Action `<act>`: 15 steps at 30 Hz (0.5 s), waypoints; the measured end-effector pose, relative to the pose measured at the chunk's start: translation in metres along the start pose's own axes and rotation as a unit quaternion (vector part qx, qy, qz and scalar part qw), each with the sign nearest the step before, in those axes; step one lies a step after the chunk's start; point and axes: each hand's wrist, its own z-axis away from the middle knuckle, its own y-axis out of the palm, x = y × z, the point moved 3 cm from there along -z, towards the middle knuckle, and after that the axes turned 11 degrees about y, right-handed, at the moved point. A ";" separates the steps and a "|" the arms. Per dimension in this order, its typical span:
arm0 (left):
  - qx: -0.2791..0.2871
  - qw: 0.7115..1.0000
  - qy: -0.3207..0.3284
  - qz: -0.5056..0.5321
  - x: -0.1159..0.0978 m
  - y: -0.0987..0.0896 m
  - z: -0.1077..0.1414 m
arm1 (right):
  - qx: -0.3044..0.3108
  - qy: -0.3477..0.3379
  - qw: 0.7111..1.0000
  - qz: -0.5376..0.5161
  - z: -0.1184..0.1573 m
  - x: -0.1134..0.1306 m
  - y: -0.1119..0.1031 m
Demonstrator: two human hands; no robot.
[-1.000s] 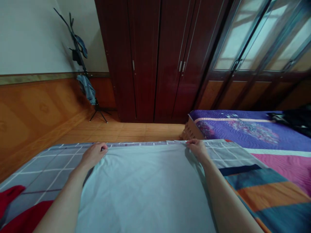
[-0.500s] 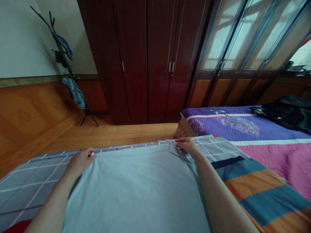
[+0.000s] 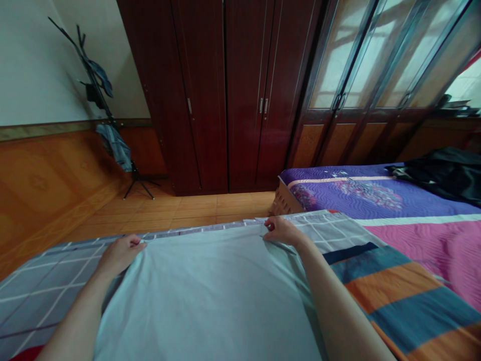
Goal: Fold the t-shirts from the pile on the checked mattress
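A pale blue-green cloth (image 3: 210,291) lies spread over a grey checked bedcover (image 3: 48,271), its far edge running between my two hands. My left hand (image 3: 122,253) pinches the cloth's far left corner between thumb and fingers. At the far right corner, my right hand (image 3: 281,231) is closed on the cloth's edge, where small folds run down from the fingertips. A striped orange and teal cloth (image 3: 406,291) lies to the right of my right forearm.
Beyond the bed stand dark red wardrobes (image 3: 248,65). A coat rack (image 3: 101,95) with hanging items is at the left. At the right are a purple and pink quilt (image 3: 361,188) and a black garment (image 3: 447,173). A woven basket (image 3: 285,200) sits beside the quilt.
My right hand has shifted slightly left with the cloth's corner. My left hand has moved a little left and nearer to me, and the cloth shows looser folds at the right.
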 end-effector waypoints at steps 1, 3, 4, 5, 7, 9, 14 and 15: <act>-0.006 1.000 -0.004 -0.004 -0.001 -0.001 0.000 | -0.008 0.008 1.000 0.016 -0.001 -0.001 0.000; -0.015 1.000 -0.004 -0.011 -0.003 -0.002 0.000 | -0.025 0.028 0.998 0.041 -0.004 -0.003 0.000; -0.020 1.000 -0.005 -0.016 -0.004 -0.002 0.000 | -0.032 0.037 0.998 0.050 -0.004 -0.004 -0.001; -0.022 1.000 -0.004 -0.021 -0.005 -0.002 0.000 | -0.038 0.042 0.997 0.057 -0.004 -0.004 -0.001; -0.021 0.999 0.000 -0.030 -0.007 -0.002 0.000 | -0.045 0.044 0.996 0.067 -0.003 -0.003 -0.002; -0.018 0.999 -0.001 -0.042 -0.008 0.000 0.001 | -0.049 0.044 0.995 0.079 -0.001 -0.001 -0.002; -0.028 0.998 -0.010 -0.062 -0.007 0.003 0.000 | -0.081 0.078 0.987 0.112 0.001 0.000 -0.003; -0.029 0.998 -0.013 -0.058 -0.006 0.003 0.000 | -0.088 0.086 0.986 0.115 0.001 -0.001 -0.004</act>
